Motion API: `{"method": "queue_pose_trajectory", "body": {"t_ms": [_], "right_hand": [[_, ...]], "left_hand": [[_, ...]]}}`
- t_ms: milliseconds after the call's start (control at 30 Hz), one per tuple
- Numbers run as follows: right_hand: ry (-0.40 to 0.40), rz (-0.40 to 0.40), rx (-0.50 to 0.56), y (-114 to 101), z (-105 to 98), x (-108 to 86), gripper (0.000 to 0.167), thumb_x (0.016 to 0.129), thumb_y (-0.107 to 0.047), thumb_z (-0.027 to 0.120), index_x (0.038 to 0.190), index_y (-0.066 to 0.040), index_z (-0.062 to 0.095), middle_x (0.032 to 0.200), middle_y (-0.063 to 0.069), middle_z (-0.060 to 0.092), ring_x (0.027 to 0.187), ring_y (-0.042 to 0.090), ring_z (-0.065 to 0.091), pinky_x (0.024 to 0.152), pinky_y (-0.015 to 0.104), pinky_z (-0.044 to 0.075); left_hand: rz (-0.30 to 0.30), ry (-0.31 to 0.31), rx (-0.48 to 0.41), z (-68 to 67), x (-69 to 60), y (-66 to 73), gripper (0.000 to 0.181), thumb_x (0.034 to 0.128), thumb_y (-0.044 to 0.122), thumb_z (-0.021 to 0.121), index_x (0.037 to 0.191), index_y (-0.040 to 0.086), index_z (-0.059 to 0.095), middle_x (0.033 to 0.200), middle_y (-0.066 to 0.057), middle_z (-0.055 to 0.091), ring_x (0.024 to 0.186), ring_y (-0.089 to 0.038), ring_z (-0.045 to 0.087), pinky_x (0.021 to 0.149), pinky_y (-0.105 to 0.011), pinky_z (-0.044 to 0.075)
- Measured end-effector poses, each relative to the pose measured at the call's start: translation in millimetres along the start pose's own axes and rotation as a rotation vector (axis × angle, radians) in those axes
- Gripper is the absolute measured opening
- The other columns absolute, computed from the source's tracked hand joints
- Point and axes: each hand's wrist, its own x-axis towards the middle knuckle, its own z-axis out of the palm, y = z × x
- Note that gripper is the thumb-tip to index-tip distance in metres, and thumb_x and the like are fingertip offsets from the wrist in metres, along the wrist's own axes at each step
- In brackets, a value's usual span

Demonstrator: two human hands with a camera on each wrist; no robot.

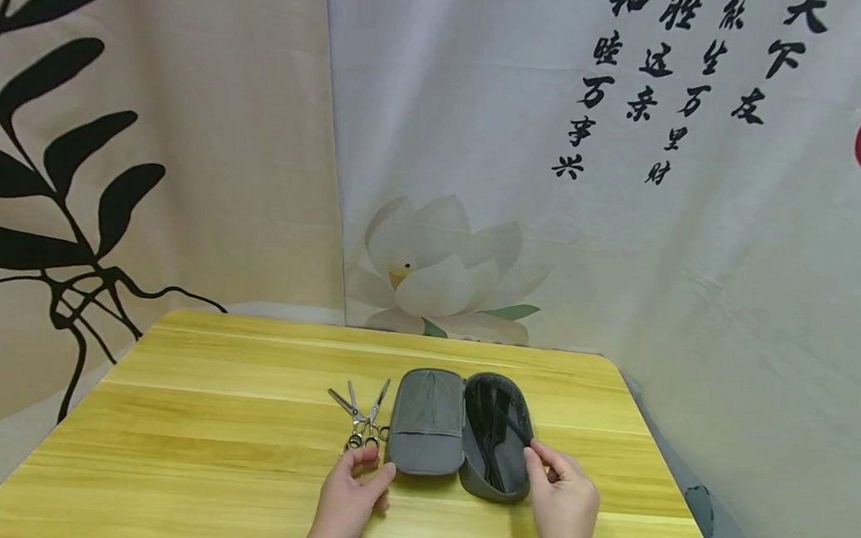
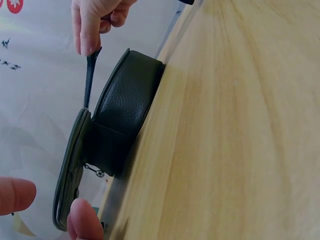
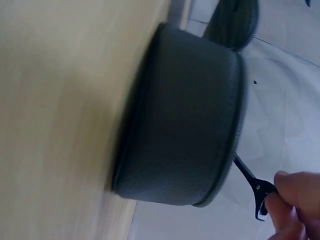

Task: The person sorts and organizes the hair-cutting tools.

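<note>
An unzipped grey case (image 1: 427, 454) lies spread on the table, its lid flap on the left and its deep half (image 3: 185, 120) on the right. Dark items (image 1: 493, 415) lie inside the deep half. My right hand (image 1: 562, 503) pinches the end of a thin black tool (image 3: 250, 177) at that half's right rim; its other end is hidden in the case. The left hand (image 1: 350, 497) is beside the flap's lower left corner, fingers relaxed, just below two pairs of metal scissors (image 1: 365, 419). Whether its fingertips touch the scissors' handles I cannot tell.
The wooden table (image 1: 202, 420) extends around the case, with its far edge behind the case and scissors. A printed cloth backdrop (image 1: 470, 138) hangs behind it. A small zipper pull (image 2: 95, 171) dangles at the case's side.
</note>
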Motion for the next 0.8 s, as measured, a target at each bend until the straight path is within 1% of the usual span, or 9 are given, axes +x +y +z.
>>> {"method": "queue_pose_trajectory", "body": {"t_ms": [67, 167, 267, 367, 433, 533, 667, 800], "right_hand": [[0.022, -0.075, -0.052, 2.0, 1.5, -0.4, 0.016, 0.075, 0.002, 0.094, 0.087, -0.005, 0.086, 0.072, 0.003, 0.074, 0.059, -0.002, 0.042, 0.051, 0.013, 0.033], [0.032, -0.155, -0.123, 4.4, 3.9, -1.9, 0.018, 0.072, 0.002, 0.095, 0.084, -0.007, 0.086, 0.070, 0.001, 0.073, 0.057, 0.000, 0.044, 0.050, 0.014, 0.034], [0.027, -0.202, -0.176, 5.7, 6.3, -4.2, 0.018, 0.070, -0.001, 0.096, 0.082, -0.010, 0.086, 0.070, 0.000, 0.074, 0.054, 0.006, 0.051, 0.048, 0.016, 0.037], [0.004, -0.227, -0.213, 5.5, 7.9, -6.7, 0.018, 0.068, -0.004, 0.097, 0.079, -0.012, 0.086, 0.071, 0.001, 0.075, 0.055, 0.012, 0.060, 0.047, 0.022, 0.043], [-0.026, -0.226, -0.231, 4.5, 8.4, -8.3, 0.018, 0.067, -0.005, 0.098, 0.077, -0.013, 0.085, 0.071, 0.001, 0.075, 0.058, 0.016, 0.066, 0.048, 0.028, 0.048], [-0.092, -0.197, -0.257, 2.2, 8.1, -10.4, 0.017, 0.068, -0.006, 0.098, 0.077, -0.013, 0.085, 0.071, 0.000, 0.076, 0.062, 0.020, 0.072, 0.049, 0.034, 0.052], [-0.212, -0.129, -0.284, -1.8, 6.8, -11.6, 0.015, 0.071, -0.009, 0.098, 0.078, -0.015, 0.085, 0.073, -0.001, 0.078, 0.064, 0.020, 0.074, 0.050, 0.034, 0.054], [-0.347, -0.046, -0.310, -4.4, 6.6, -9.4, 0.010, 0.078, -0.015, 0.096, 0.081, -0.016, 0.086, 0.077, -0.001, 0.080, 0.066, 0.019, 0.075, 0.050, 0.032, 0.053]], "left_hand": [[-0.002, -0.022, -0.017, 0.2, 0.6, -1.9, 0.062, 0.1005, 0.016, 0.075, 0.146, -0.012, 0.043, 0.138, -0.030, 0.056, 0.077, -0.017, 0.063, 0.062, -0.028, 0.060], [0.006, -0.066, -0.042, 0.3, 0.3, -4.4, 0.064, 0.1016, 0.015, 0.073, 0.147, -0.016, 0.039, 0.128, -0.026, 0.062, 0.077, -0.017, 0.063, 0.061, -0.027, 0.060], [0.013, -0.106, -0.055, 0.3, -0.2, -6.5, 0.065, 0.1024, 0.014, 0.071, 0.147, -0.017, 0.037, 0.117, -0.019, 0.068, 0.075, -0.016, 0.063, 0.061, -0.026, 0.060], [0.009, -0.131, -0.059, 0.5, -0.1, -7.4, 0.066, 0.1030, 0.014, 0.071, 0.149, -0.018, 0.036, 0.111, -0.015, 0.070, 0.075, -0.015, 0.064, 0.061, -0.026, 0.060], [0.002, -0.141, -0.064, 0.6, 0.0, -7.4, 0.068, 0.1033, 0.014, 0.071, 0.151, -0.018, 0.034, 0.113, -0.015, 0.070, 0.076, -0.015, 0.064, 0.062, -0.026, 0.060], [-0.004, -0.145, -0.076, 0.4, -0.2, -7.5, 0.071, 0.1031, 0.013, 0.071, 0.155, -0.016, 0.032, 0.119, -0.020, 0.070, 0.076, -0.015, 0.065, 0.063, -0.027, 0.060], [0.000, -0.148, -0.091, -0.2, -0.4, -8.3, 0.074, 0.1032, 0.011, 0.070, 0.160, -0.012, 0.029, 0.126, -0.022, 0.071, 0.075, -0.015, 0.066, 0.064, -0.027, 0.061], [0.006, -0.151, -0.097, 0.1, 0.1, -8.4, 0.073, 0.1036, 0.010, 0.070, 0.162, -0.010, 0.030, 0.122, -0.017, 0.073, 0.075, -0.014, 0.067, 0.064, -0.027, 0.061]]}}
